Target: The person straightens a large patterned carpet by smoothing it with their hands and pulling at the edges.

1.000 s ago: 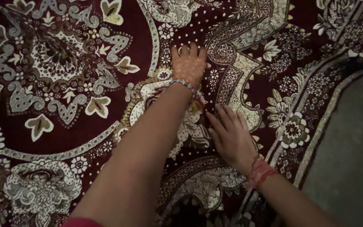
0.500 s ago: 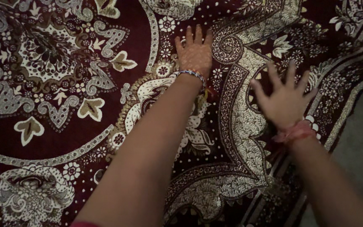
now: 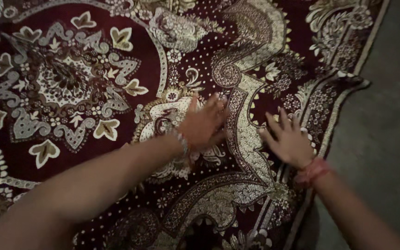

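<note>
Both hands lie flat on a big carpet (image 3: 93, 69) that is spread on the floor. My guess is they lie flat like that to press the cloth down smooth. Right hand (image 3: 288, 139) has its fingers spread wide, palm down, near the carpet's edge, and a red thread band (image 3: 312, 170) goes round its wrist. Left hand (image 3: 204, 124) looks a bit blurry; it is open too, palm down, just beside the right one, with a bead bracelet (image 3: 182, 144) at the wrist. Neither hand grips anything. Past the hands, the carpet is dark red with cream flowers, leaves and curly shapes. Bare grey floor (image 3: 390, 115) shows to the right of it.
</note>
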